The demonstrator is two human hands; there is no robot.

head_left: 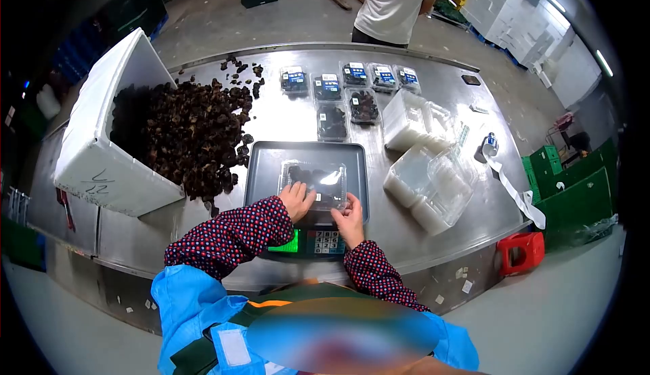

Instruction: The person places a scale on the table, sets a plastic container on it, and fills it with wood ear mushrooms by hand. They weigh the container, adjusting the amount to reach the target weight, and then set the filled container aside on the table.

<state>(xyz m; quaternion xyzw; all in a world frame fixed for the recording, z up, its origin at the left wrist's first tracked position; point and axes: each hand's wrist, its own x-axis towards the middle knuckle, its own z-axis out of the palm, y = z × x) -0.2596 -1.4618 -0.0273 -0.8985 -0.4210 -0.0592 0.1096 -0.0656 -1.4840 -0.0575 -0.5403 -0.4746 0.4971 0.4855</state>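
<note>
White foam box [108, 175] and dark-brown crinkled heap [193, 135] left of the grip; stacked clear plastic tubs [440, 206] right; blue-labelled clear packs [328, 87] beyond. Lidded clear plastic box [330, 177] on grey square scale tray [261, 165], left hand [296, 201] over its near-left corner, right hand's [350, 221] fingertips at near-right. Can't tell if either pinches.

The white foam box [95, 165] and dark heap [196, 138] block your left; stacked plastic containers [430, 195] obstruct your right. Beyond the scale [263, 172], bare steel [288, 119] between the heap and filled packs [332, 121] offers you passage.
</note>
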